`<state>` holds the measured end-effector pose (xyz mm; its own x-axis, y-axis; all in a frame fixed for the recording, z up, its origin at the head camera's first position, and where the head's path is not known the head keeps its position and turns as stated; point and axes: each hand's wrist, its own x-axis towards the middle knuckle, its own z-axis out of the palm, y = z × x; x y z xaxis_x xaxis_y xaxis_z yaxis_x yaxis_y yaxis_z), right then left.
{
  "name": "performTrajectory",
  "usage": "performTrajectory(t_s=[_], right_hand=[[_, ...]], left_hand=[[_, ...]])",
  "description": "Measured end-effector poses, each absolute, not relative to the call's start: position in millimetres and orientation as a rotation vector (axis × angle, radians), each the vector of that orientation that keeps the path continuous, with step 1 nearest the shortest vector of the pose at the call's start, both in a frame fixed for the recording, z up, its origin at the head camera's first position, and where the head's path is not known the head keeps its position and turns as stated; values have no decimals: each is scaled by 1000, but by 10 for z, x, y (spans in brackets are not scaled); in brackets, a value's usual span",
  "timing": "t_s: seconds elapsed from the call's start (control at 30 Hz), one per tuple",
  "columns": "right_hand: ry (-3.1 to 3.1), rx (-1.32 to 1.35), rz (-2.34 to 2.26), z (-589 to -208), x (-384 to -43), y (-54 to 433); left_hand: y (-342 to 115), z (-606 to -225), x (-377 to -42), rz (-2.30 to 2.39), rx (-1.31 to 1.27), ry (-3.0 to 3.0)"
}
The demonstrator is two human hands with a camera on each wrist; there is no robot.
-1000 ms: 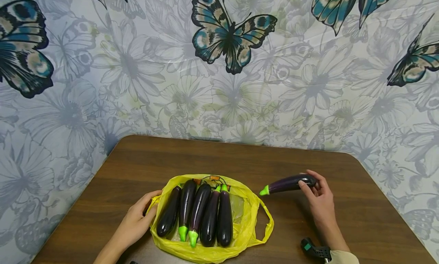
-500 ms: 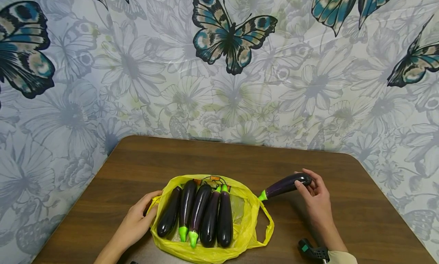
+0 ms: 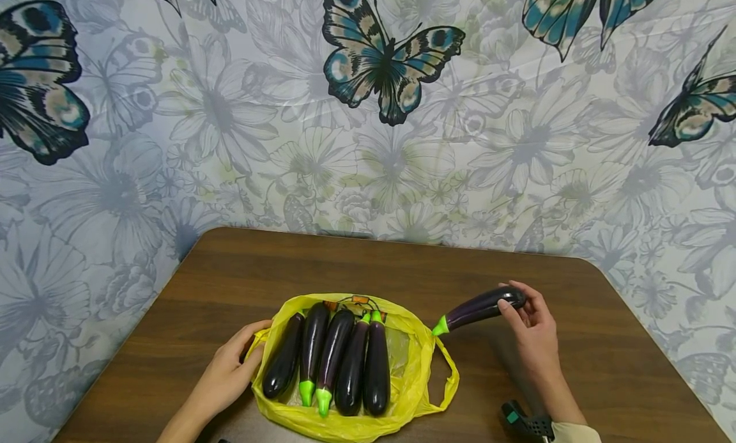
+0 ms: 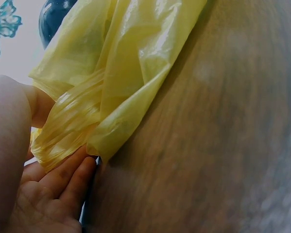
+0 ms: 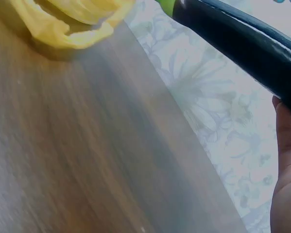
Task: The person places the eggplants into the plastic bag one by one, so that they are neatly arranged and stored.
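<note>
My right hand (image 3: 533,328) grips a dark purple eggplant (image 3: 480,308) by its thick end, above the table. The green stem points left and down, overlapping the bag's right rim in the head view. A yellow plastic bag (image 3: 415,392) lies with its mouth spread wide, several eggplants (image 3: 334,350) side by side inside it. At the bag's left side, my left hand (image 3: 230,369) holds its gathered edge; the left wrist view shows the yellow plastic (image 4: 72,126) between thumb and fingers. In the right wrist view the held eggplant (image 5: 242,41) crosses the top right corner.
The brown wooden table (image 3: 276,257) has rounded far corners and meets a wall covering (image 3: 241,149) printed with flowers and butterflies. One bag handle loop (image 3: 450,382) sticks out to the right. A dark strap device (image 3: 526,420) sits at my right wrist.
My right hand has moved slightly left, and the held eggplant's stem end has dipped toward the bag's rim. The left hand and the bag have stayed in place.
</note>
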<state>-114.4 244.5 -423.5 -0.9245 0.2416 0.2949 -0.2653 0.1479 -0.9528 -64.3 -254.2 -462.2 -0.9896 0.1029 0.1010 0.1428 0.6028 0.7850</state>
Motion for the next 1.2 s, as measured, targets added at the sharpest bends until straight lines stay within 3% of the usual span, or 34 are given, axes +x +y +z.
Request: performTrajectory(t_s=[1.2], right_hand=[[-2348, 394, 1773, -4367, -1106, 2024]], left_hand=[[-2536, -4606, -640, -1353, -209, -2767]])
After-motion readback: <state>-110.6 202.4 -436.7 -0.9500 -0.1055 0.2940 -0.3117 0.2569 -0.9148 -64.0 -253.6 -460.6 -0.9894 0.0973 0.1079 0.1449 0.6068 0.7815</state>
